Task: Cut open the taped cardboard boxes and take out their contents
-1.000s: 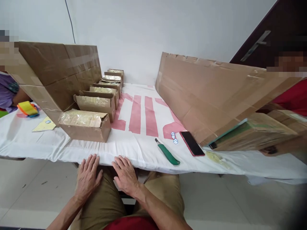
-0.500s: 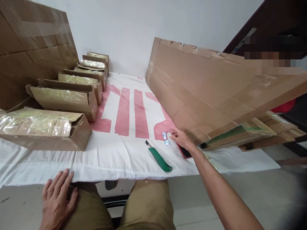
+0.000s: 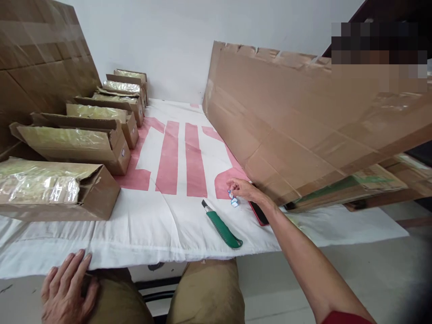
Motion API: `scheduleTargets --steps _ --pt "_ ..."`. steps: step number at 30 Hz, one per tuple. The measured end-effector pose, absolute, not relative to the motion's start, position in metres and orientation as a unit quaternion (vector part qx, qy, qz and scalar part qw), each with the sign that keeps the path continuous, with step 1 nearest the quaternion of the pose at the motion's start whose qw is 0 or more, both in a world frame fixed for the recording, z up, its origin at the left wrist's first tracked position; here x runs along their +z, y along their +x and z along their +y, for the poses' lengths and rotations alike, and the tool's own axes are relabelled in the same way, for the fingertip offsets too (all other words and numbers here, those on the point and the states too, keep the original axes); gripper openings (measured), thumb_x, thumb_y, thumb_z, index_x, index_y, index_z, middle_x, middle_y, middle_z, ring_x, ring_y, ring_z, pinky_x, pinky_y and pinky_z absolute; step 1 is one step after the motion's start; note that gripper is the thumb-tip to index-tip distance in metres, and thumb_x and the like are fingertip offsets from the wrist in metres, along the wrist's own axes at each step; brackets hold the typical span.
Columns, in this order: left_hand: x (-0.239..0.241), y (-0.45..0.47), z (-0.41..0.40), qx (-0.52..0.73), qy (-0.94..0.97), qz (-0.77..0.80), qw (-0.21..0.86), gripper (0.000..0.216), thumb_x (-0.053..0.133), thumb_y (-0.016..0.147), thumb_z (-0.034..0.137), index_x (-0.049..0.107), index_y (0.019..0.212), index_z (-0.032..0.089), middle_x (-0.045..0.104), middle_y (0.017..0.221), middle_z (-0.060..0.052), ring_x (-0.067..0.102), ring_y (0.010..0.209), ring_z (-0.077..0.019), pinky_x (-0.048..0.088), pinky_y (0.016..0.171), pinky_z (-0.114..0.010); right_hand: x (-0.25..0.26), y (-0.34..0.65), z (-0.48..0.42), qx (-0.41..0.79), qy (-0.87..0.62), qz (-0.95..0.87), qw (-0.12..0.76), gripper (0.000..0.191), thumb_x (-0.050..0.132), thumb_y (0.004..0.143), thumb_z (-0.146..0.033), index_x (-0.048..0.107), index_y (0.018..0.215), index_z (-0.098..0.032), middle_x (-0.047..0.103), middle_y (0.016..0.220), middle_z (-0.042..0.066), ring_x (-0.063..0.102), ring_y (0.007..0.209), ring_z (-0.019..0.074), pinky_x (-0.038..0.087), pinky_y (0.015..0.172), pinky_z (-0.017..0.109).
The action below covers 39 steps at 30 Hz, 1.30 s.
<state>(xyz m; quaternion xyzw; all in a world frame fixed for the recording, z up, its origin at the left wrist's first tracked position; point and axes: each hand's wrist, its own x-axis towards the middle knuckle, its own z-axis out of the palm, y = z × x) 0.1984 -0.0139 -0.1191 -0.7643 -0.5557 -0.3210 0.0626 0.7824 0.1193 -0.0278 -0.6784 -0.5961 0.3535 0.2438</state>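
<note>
My right hand [image 3: 243,189] reaches over the white cloth with red stripes [image 3: 175,162] and pinches some small white and blue pieces [image 3: 232,200]. A red-edged phone [image 3: 259,213] lies partly under that wrist. A green utility knife [image 3: 221,225] lies just left of the hand. My left hand [image 3: 65,290] rests flat on my left knee, fingers spread, by the table's front edge.
A row of several open cardboard boxes [image 3: 72,144] with plastic-wrapped contents lines the left side. A big cardboard sheet [image 3: 297,121] leans on the right over flat packs [image 3: 354,186]. Another large box [image 3: 40,67] stands far left. A person is at the upper right.
My right hand left my lap, reached to the small pieces by the phone and closed on them. My left hand slid left along my knee. The view turned right and nearer.
</note>
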Motion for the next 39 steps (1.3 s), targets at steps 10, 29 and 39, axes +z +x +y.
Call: scheduleTargets --steps 10,29,39 --pt "-0.093 0.228 -0.013 -0.395 -0.759 -0.511 0.079 0.073 0.065 0.089 0.022 0.041 0.156 0.034 0.038 0.165 -0.011 0.039 0.150 -0.0374 0.026 0.124 -0.063 0.027 0.727 0.081 0.388 -0.624 -0.610 0.298 0.048 0.070 0.071 -0.030 0.066 0.117 -0.018 0.065 0.084 0.000 0.063 0.075 0.0157 0.050 0.068 0.028" --pt "0.019 0.280 0.018 -0.507 -0.425 -0.534 -0.526 0.020 0.071 0.072 0.038 0.067 0.074 0.018 0.066 0.067 0.000 0.061 0.058 -0.0138 0.051 0.057 -0.027 0.064 0.501 0.065 0.506 -0.450 -0.685 0.269 0.045 0.073 0.077 -0.035 0.066 0.120 -0.021 0.072 0.105 0.007 0.063 0.075 0.0148 0.056 0.075 0.033" --pt "0.037 0.005 0.120 -0.544 -0.312 -0.753 -0.199 0.009 0.069 0.073 0.022 0.066 0.077 0.016 0.059 0.059 0.003 0.056 0.058 -0.0126 0.043 0.058 -0.024 0.015 0.576 0.083 0.354 -0.643 -0.598 0.321 0.039 0.072 0.075 -0.063 0.074 0.101 -0.034 0.078 0.097 0.011 0.076 0.079 0.0311 0.066 0.071 0.043"
